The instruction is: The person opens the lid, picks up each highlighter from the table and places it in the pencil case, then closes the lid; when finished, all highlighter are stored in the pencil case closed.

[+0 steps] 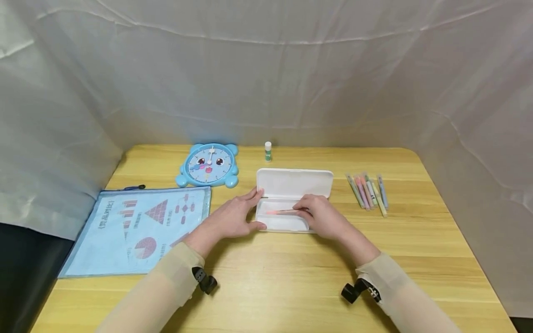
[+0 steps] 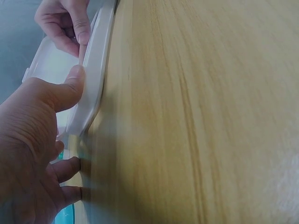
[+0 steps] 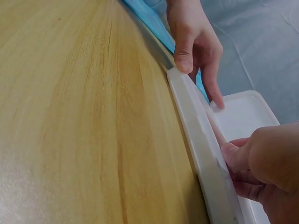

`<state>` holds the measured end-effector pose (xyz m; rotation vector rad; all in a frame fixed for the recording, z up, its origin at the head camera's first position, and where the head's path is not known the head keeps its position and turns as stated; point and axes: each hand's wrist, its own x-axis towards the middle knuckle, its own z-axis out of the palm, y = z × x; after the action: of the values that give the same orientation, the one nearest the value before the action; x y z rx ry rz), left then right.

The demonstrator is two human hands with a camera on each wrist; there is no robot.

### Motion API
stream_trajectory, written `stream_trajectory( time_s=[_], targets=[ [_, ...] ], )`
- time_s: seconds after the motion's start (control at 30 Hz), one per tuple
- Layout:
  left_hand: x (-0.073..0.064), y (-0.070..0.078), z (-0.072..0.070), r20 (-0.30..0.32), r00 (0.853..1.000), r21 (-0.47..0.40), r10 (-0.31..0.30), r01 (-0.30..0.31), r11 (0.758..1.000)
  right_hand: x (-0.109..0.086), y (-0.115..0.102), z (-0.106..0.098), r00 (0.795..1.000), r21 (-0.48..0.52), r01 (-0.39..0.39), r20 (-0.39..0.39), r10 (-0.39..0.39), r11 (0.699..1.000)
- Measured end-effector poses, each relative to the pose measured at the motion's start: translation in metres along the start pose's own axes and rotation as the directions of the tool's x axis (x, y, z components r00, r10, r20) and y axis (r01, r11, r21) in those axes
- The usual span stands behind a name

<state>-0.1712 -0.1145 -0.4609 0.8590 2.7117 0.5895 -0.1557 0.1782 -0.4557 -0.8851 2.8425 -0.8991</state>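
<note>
A white pencil case (image 1: 294,181) lies on the table with its lid raised toward the back. My left hand (image 1: 234,216) holds its left end, the thumb at the front corner and the index finger by the hinge. Over the tray, my right hand (image 1: 324,216) pinches a slim pink-orange pen (image 1: 283,212) that points left. In the right wrist view, the left thumb (image 3: 183,60) rests on the case's front corner, and the right fingertips grip the pen (image 3: 216,128) just inside the front wall (image 3: 201,154). The pen's right end is hidden by the right hand.
Several coloured markers (image 1: 368,192) lie to the right of the case. Behind it stands a glue stick (image 1: 268,151). At the back left is a blue toy clock (image 1: 209,164); a blue zip file pouch (image 1: 125,249) covers the left side. Curtains (image 1: 283,83) enclose the table.
</note>
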Motion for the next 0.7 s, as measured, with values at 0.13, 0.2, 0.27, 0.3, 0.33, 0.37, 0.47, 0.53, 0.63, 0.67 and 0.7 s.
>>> stream_trajectory(
  time_s=[0.13, 0.2, 0.27, 0.3, 0.33, 0.37, 0.47, 0.53, 0.63, 0.67, 0.7],
  targets=[
    [0.001, 0.0, 0.0, -0.002, 1.0, -0.001, -0.003, 0.003, 1.0, 0.0, 0.001, -0.001, 1.0, -0.009, 0.004, 0.007, -0.004, 1.0],
    [0.001, 0.0, 0.0, -0.001, 1.0, -0.002, -0.005, 0.005, 1.0, 0.0, 0.001, -0.001, 1.0, -0.011, 0.001, 0.01, -0.001, 1.0],
    [0.001, 0.0, 0.0, 0.001, 1.0, -0.001, -0.007, 0.007, 1.0, 0.001, 0.001, -0.002, 1.0, -0.013, -0.002, 0.011, 0.002, 1.0],
    [0.001, 0.0, 0.0, 0.001, 1.0, -0.001, -0.009, 0.009, 1.0, 0.001, 0.001, -0.002, 1.0, -0.014, -0.001, 0.009, 0.001, 1.0],
    [0.001, 0.001, 0.0, 0.003, 1.0, -0.001, -0.01, 0.01, 1.0, 0.0, 0.002, -0.003, 1.0, -0.014, 0.0, 0.008, 0.0, 1.0],
    [0.001, 0.001, 0.0, 0.004, 1.0, -0.002, -0.009, 0.009, 1.0, 0.0, 0.002, -0.004, 1.0, -0.013, 0.002, 0.006, -0.002, 1.0],
    [0.001, 0.001, 0.0, 0.005, 1.0, -0.001, -0.011, 0.011, 1.0, -0.001, 0.002, -0.006, 1.0, -0.02, 0.012, -0.008, -0.012, 1.0],
    [0.0, 0.002, 0.0, 0.004, 1.0, -0.002, -0.01, 0.01, 1.0, -0.002, 0.002, -0.008, 1.0, -0.012, 0.007, -0.018, -0.008, 1.0],
    [-0.001, 0.002, -0.001, 0.006, 1.0, 0.009, -0.009, 0.009, 1.0, -0.005, 0.002, -0.013, 0.999, 0.018, -0.007, -0.035, 0.007, 1.0],
    [-0.001, 0.003, -0.001, 0.008, 1.0, 0.016, -0.011, 0.011, 1.0, -0.006, 0.002, -0.014, 0.999, 0.033, -0.014, -0.038, 0.015, 0.999],
    [-0.001, 0.003, -0.001, 0.011, 1.0, 0.022, -0.014, 0.013, 1.0, -0.007, 0.002, -0.016, 0.999, 0.047, -0.021, -0.04, 0.023, 0.999]
  ],
)
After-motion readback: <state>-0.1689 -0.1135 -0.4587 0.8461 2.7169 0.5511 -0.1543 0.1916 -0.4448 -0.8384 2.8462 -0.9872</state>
